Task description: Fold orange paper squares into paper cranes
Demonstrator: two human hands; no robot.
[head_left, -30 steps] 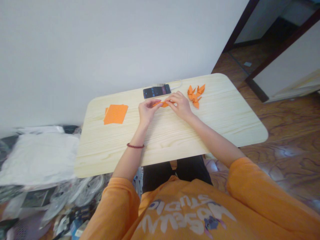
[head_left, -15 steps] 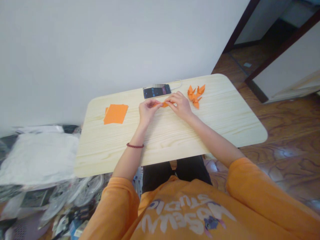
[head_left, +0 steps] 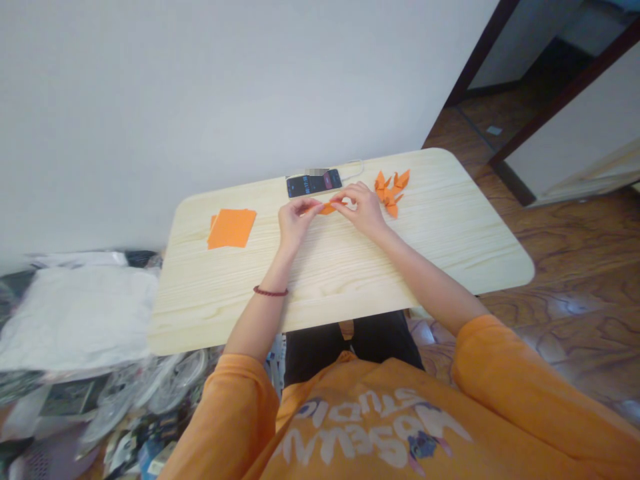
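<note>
Slightly wider apart than half a second earlier, the hands have eased away from each other: the right hand [head_left: 364,210] has shifted toward 3 o'clock, and more of the folded paper [head_left: 327,209] shows between them. Little else has moved.

That orange paper is a narrow, flattened piece, held just above the table [head_left: 350,297] at about the centre of the hands' reach. The left hand [head_left: 295,220] is mostly closed, its thumb and fingertips pinching the paper's left end. The right hand is curled too, its fingertips gathered at the right end and apparently gripping it, though they hide how firmly. The exact shape of the fold is too small to tell.

Around the hands, a phone [head_left: 314,183] lies at 12 o'clock, very near the right hand's fingers, with its white cable [head_left: 353,168] running off behind it toward 1 o'clock. A small cluster of paper cranes [head_left: 391,193] sits at 2 o'clock, just beside the right hand. A stack of orange squares [head_left: 231,228] lies flat at 9 o'clock, well clear of the left hand. A red bead bracelet [head_left: 271,291] circles the left wrist, and an orange sleeve [head_left: 235,393] covers the left upper arm. A white bag [head_left: 75,320] lies beyond the table's near left corner, at about 8 o'clock.
</note>
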